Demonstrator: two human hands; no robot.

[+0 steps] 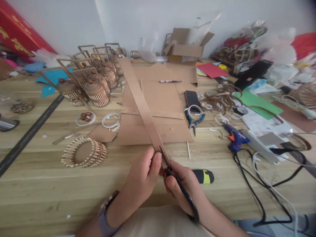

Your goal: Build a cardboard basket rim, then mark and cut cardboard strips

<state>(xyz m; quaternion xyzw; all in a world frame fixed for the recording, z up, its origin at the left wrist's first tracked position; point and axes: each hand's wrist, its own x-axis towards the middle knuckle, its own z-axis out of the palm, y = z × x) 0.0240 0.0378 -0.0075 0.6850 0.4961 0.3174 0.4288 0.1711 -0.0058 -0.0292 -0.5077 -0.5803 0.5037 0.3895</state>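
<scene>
A long, flat cardboard strip (pixel 142 103) slants from the far left of the work area down to my hands. My left hand (pixel 144 172) pinches its near end between thumb and fingers. In my right hand (pixel 186 182) is a pair of black-handled scissors (pixel 184 191), whose blades lie along the strip's right edge near that end. Part of the blades and the lower fingers are hidden. Beneath the strip lies a large cardboard sheet (pixel 168 131). To the left sits a round basket-like ring of small wooden sticks (pixel 98 153). A black and yellow-green handle (pixel 206 176) rests beside my right hand.
Several small lidded wooden baskets (pixel 96 90) stand at the back left. Pliers (pixel 195 123), a phone (pixel 192 98) and a pen (pixel 170 81) lie ahead. On the right, a blue glue gun (pixel 237 138) trails looping cables (pixel 259 194). An open carton (pixel 189 51) stands against the wall.
</scene>
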